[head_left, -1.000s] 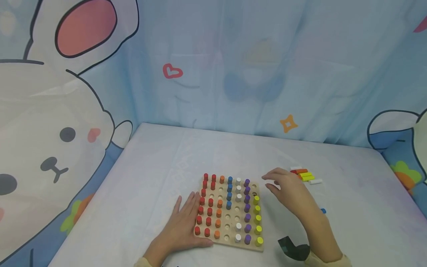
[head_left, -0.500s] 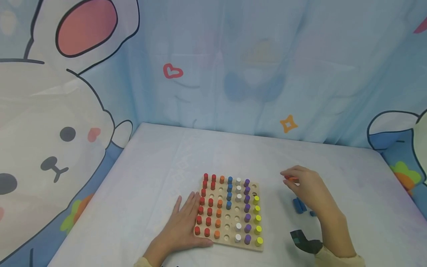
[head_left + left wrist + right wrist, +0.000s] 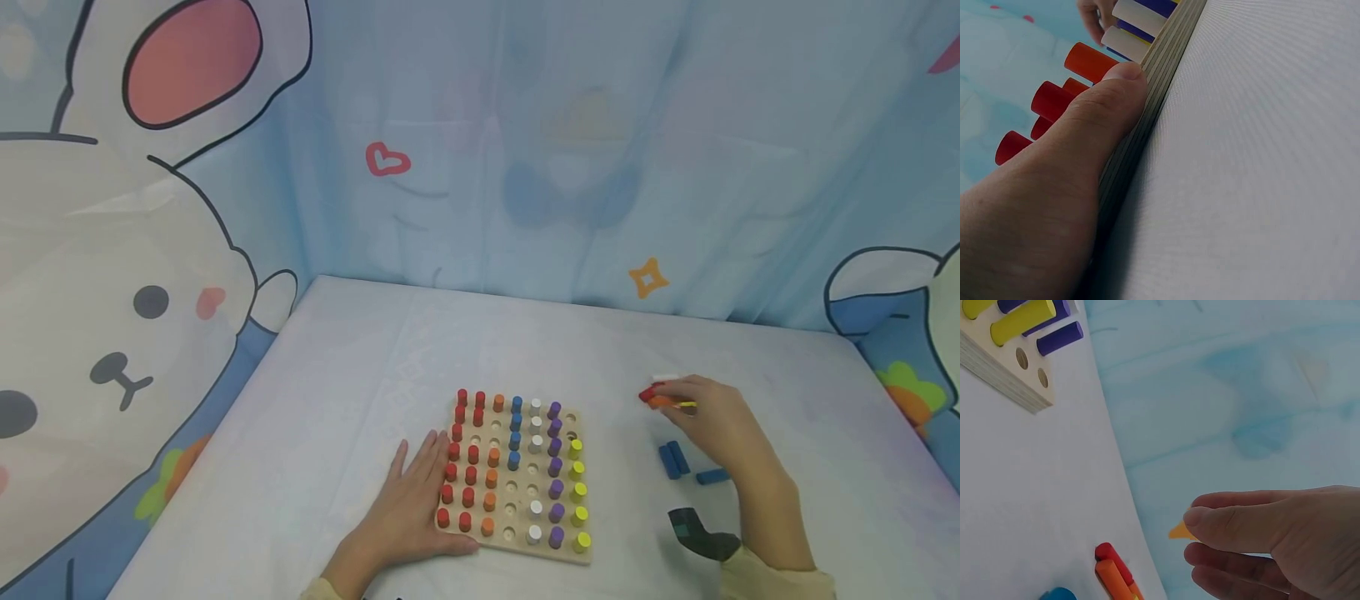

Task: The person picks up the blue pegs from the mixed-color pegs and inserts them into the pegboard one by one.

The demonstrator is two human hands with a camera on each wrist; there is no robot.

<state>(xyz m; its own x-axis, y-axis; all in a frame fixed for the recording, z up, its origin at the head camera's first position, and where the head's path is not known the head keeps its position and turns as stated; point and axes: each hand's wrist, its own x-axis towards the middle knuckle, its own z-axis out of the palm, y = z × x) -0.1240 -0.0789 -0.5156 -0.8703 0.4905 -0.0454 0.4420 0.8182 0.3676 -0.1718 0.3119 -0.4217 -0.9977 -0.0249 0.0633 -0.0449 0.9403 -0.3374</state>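
Observation:
A wooden peg board [image 3: 522, 489] stands on the white-covered table, with columns of red, orange, blue, white, purple and yellow pegs and several bare holes. My left hand [image 3: 408, 510] lies along its left side with extended fingers; in the left wrist view the thumb [image 3: 1088, 128] rests against the board's near edge. To the right of the board, my right hand [image 3: 712, 417] is low over a small pile of loose pegs, beside a red peg [image 3: 646, 395] and an orange peg [image 3: 660, 402]. In the right wrist view its thumb overlaps the index finger, and no peg shows between them.
Three loose blue pegs [image 3: 670, 461] lie between the board and the right forearm. A white peg [image 3: 664, 377] is just beyond the right hand. A dark band [image 3: 701, 533] sits by the right wrist. The printed curtain [image 3: 480, 208] closes off the table's back edge.
My right hand has moved right, away from the board, over the loose pegs, uncovering the blue ones. The red and orange pegs have shifted slightly left. My left hand and the board stay put.

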